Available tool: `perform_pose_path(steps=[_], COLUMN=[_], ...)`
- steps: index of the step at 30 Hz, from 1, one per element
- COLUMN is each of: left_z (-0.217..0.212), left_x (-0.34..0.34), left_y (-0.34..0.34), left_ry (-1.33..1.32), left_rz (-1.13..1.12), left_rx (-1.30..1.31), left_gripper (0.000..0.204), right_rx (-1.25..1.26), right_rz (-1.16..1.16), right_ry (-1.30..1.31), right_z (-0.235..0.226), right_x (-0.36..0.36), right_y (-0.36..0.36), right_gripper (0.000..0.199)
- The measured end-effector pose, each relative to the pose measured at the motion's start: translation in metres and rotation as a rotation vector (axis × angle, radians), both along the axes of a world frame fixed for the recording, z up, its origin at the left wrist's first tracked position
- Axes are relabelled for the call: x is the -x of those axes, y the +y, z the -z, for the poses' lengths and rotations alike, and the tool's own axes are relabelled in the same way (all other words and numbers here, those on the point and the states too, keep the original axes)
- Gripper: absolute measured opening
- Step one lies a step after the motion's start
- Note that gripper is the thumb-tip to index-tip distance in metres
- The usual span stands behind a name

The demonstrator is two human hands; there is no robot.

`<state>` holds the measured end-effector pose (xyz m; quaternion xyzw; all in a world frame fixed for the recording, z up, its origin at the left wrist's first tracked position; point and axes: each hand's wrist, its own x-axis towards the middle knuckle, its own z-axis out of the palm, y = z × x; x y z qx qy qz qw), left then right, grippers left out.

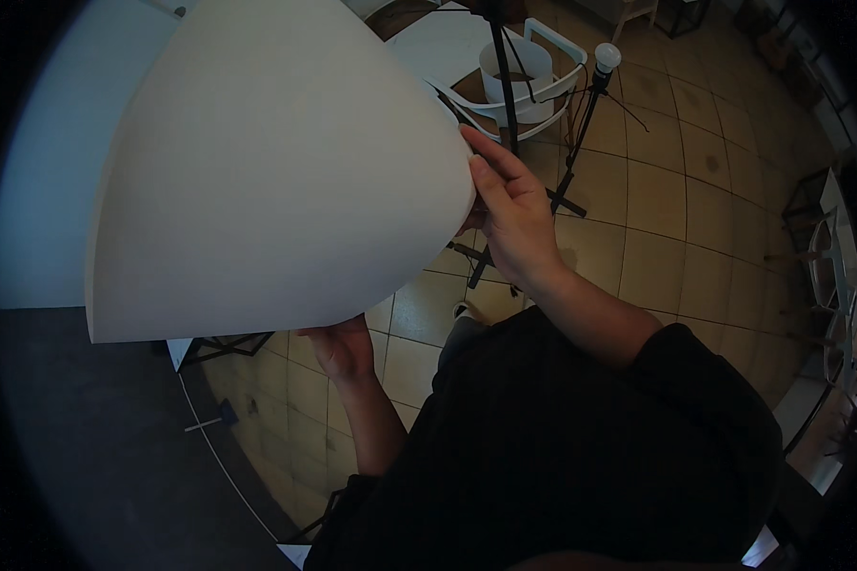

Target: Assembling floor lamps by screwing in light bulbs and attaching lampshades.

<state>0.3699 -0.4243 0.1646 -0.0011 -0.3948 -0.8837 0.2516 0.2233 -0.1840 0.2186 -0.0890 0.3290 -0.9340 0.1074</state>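
Clothing: a black top fills the lower part of the view, both forearms coming out of its short sleeves.
Left hand: the left hand grips the lower edge of a large white sheet, fingers tucked under the edge and partly hidden by it.
Right hand: the right hand is closed on the sheet's right edge, thumb lying along the front, the other fingers behind the sheet.
Sheet: held up in the air between the two hands, bowed into a curve, covering most of the upper left of the view.
Floor: beige tiles with dark joints lie below the hands.
Stands: a black tripod stand rises just beyond the right hand; beside it a thinner stand carries a white bulb.
Chair: a white chair stands behind the stands.
Far right: metal-framed furniture, blurred at the rim.
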Motion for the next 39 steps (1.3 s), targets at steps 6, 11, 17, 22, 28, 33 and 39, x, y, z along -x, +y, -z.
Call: perform_pose_path(steps=[6,11,17,22,28,33,39], left_z=[-0.004,-0.01,-0.013,-0.013,-0.012,-0.003,-0.009], left_x=[-0.001,-0.002,-0.004,-0.008,-0.005,0.002,0.008], left_y=[0.005,0.006,0.008,0.002,0.003,0.008,0.022], left_ry=[-0.007,-0.035,-0.024,-0.061,0.001,-0.038,-0.072], left_rz=[-0.01,0.013,-0.019,-0.061,0.01,-0.024,-0.092], left_rx=[0.011,0.042,0.037,0.091,0.039,0.07,0.068], left_gripper=[0.069,0.068,0.067,0.066,0.064,0.064,0.062], right_rx=[-0.035,-0.021,0.001,0.008,-0.05,-0.022,-0.132], right_rz=[0.014,0.006,-0.02,-0.069,-0.139,-0.07,-0.108], right_ry=[-0.033,-0.035,-0.027,-0.019,0.028,-0.004,0.02], right_z=[0.003,-0.002,-0.001,-0.005,-0.002,0.009,0.018], right_x=[-0.003,-0.004,-0.005,-0.008,0.002,0.006,0.019], right_y=[0.0,-0.001,-0.003,-0.004,0.003,-0.001,0.008], right_gripper=[0.043,0.042,0.043,0.045,0.045,0.042,0.044])
